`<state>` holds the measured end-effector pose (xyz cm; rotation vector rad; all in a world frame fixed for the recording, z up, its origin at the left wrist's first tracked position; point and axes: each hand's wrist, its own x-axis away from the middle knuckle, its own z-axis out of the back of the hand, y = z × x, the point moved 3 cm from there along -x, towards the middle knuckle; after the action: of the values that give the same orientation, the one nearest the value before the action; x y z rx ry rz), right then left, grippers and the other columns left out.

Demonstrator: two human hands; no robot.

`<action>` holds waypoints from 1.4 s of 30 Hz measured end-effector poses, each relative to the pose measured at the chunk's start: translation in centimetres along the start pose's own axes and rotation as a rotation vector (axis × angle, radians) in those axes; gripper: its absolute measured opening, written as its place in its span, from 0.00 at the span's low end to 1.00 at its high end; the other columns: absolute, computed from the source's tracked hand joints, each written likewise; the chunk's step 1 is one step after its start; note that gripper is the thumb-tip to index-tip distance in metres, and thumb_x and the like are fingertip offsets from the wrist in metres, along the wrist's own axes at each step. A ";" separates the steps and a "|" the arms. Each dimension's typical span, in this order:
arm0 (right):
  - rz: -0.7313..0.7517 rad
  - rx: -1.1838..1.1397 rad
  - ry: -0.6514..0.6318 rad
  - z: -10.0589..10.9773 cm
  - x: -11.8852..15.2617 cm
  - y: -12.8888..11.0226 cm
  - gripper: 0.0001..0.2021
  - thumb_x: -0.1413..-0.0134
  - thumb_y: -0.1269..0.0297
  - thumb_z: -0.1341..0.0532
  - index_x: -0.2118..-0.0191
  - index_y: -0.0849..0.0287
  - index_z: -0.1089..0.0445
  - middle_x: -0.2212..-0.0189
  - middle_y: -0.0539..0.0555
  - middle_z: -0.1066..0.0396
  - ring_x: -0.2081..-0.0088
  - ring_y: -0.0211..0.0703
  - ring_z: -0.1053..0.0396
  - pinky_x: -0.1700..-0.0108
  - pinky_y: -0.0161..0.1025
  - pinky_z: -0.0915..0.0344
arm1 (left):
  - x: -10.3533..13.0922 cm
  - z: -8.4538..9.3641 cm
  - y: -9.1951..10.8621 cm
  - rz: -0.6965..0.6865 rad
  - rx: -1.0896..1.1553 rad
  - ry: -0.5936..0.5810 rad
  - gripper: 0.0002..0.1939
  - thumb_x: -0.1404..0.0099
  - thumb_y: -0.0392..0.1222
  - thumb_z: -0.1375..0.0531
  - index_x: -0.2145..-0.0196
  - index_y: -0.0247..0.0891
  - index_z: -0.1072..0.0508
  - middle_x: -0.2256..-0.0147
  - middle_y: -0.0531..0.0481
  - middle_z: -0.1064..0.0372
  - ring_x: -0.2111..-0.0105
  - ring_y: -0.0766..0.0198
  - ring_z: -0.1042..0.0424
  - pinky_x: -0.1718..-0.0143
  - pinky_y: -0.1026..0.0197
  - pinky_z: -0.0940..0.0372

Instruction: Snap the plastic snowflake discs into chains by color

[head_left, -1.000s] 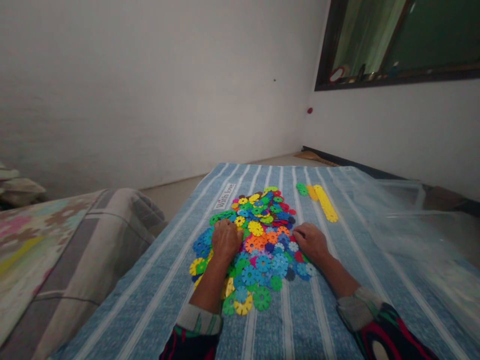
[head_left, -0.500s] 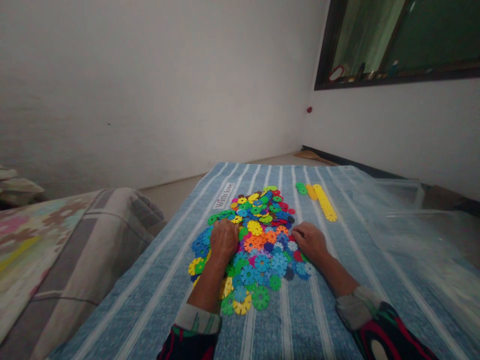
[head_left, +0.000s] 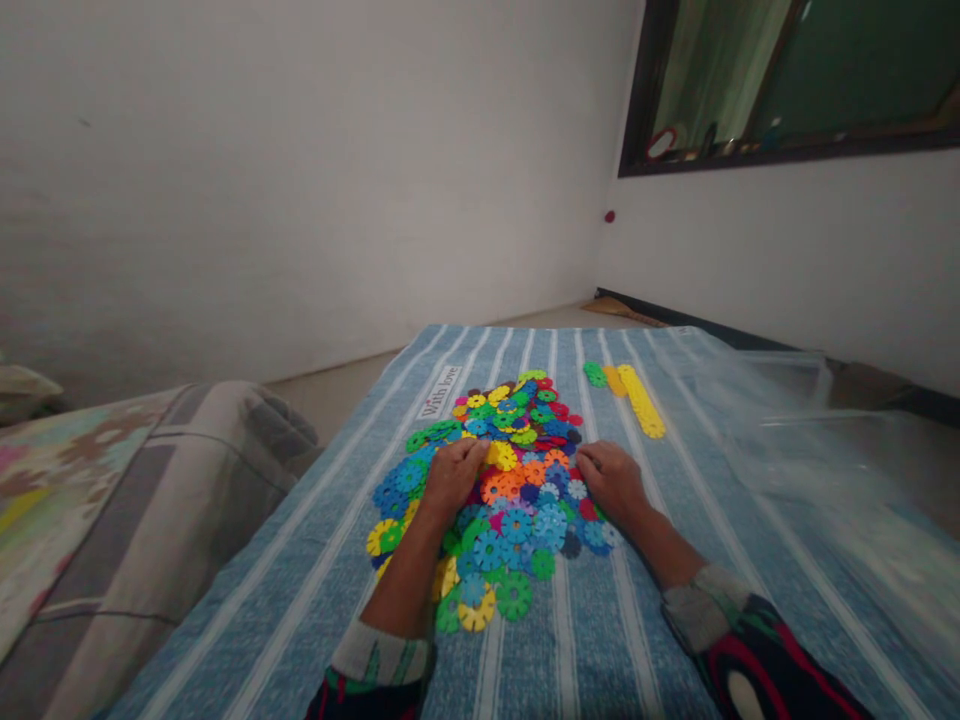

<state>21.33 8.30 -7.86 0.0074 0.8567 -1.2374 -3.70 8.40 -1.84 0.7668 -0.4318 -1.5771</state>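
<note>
A heap of colourful notched plastic discs (head_left: 516, 525) lies on the striped blue cloth. My left hand (head_left: 454, 475) is over the left of the heap, its thumb and fingers pinched at the edge of a yellow notched disc (head_left: 502, 456). At the heap's right edge rests my right hand (head_left: 611, 478), fingers curled together; whether a disc is inside them is hidden. Between the hands lie orange discs (head_left: 517, 480). Beyond my right hand is a joined strip of yellow discs (head_left: 641, 402), touching an orange piece (head_left: 615, 381) beside a green one (head_left: 595, 374).
Clear plastic containers (head_left: 787, 425) stand on the right of the blue striped cloth (head_left: 300, 600). To the left is a grey and white cover (head_left: 202, 450) with a floral cloth. A white wall (head_left: 337, 180) rises behind, with a dark-framed window (head_left: 750, 80) at upper right.
My left hand has moved right to the yellow disc and its fingers now meet it. My right hand stays at the heap's edge. The camera view has shifted slightly.
</note>
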 end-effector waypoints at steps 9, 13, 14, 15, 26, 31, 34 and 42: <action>0.241 -0.190 0.086 0.8 0.0 -4.2 0.12 0.38 0.61 0.44 0.65 0.59 0.25 0.71 0.56 0.25 0.66 0.44 0.31 0.60 0.40 0.40 | 1.7 -2.6 2.7 0.122 0.439 -0.280 0.21 0.41 0.58 0.45 0.75 0.37 0.28 0.79 0.50 0.30 0.79 0.66 0.34 0.78 0.66 0.44; 0.288 -0.252 0.052 1.0 0.3 -5.6 0.11 0.38 0.61 0.43 0.63 0.58 0.25 0.69 0.56 0.24 0.65 0.44 0.30 0.60 0.41 0.39 | 1.7 -3.3 3.3 0.039 0.447 -0.334 0.20 0.41 0.55 0.45 0.78 0.36 0.27 0.79 0.50 0.31 0.78 0.66 0.34 0.75 0.64 0.41; 0.291 -0.268 0.037 0.9 0.3 -5.8 0.10 0.38 0.61 0.43 0.63 0.58 0.25 0.68 0.56 0.24 0.65 0.43 0.30 0.59 0.41 0.39 | 1.7 -3.5 3.3 0.017 0.449 -0.339 0.20 0.41 0.54 0.45 0.78 0.36 0.27 0.80 0.51 0.32 0.78 0.66 0.34 0.74 0.64 0.41; 0.288 -0.283 0.021 0.9 0.3 -5.9 0.10 0.38 0.62 0.43 0.62 0.58 0.25 0.68 0.56 0.24 0.65 0.43 0.30 0.59 0.41 0.38 | 1.7 -3.6 3.4 0.002 0.451 -0.340 0.19 0.41 0.54 0.45 0.79 0.36 0.27 0.80 0.51 0.32 0.78 0.66 0.34 0.74 0.64 0.40; 0.133 -0.464 -0.036 0.8 -0.1 -5.6 0.07 0.43 0.65 0.40 0.67 0.54 0.23 0.70 0.52 0.22 0.67 0.41 0.28 0.60 0.37 0.35 | 1.8 -3.8 3.6 -0.026 0.447 -0.361 0.18 0.39 0.51 0.45 0.76 0.35 0.25 0.77 0.48 0.28 0.75 0.64 0.32 0.70 0.62 0.38; 0.088 -0.539 -0.050 0.9 -0.2 -5.6 0.07 0.45 0.65 0.40 0.68 0.55 0.23 0.71 0.51 0.23 0.68 0.40 0.27 0.62 0.35 0.34 | 2.3 -3.7 3.9 0.034 0.512 -0.414 0.19 0.39 0.52 0.45 0.75 0.36 0.24 0.76 0.47 0.28 0.76 0.65 0.33 0.74 0.63 0.41; 0.056 -0.584 -0.065 0.9 -0.2 -5.5 0.08 0.45 0.65 0.40 0.69 0.56 0.23 0.72 0.50 0.23 0.69 0.40 0.27 0.63 0.35 0.34 | 2.4 -3.7 3.8 0.070 0.521 -0.456 0.20 0.39 0.54 0.45 0.74 0.35 0.23 0.78 0.47 0.29 0.78 0.67 0.36 0.77 0.65 0.45; 0.033 -0.676 -0.150 1.4 -0.4 -6.1 0.09 0.45 0.66 0.41 0.71 0.57 0.23 0.75 0.49 0.24 0.72 0.37 0.29 0.65 0.32 0.35 | 2.3 -4.3 2.7 0.220 0.674 -0.502 0.24 0.42 0.59 0.42 0.73 0.32 0.23 0.78 0.48 0.29 0.81 0.71 0.40 0.80 0.67 0.49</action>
<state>17.05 5.75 -3.99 -0.6039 1.0991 -0.8563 1.20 6.38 -3.53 0.7758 -1.4150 -1.4048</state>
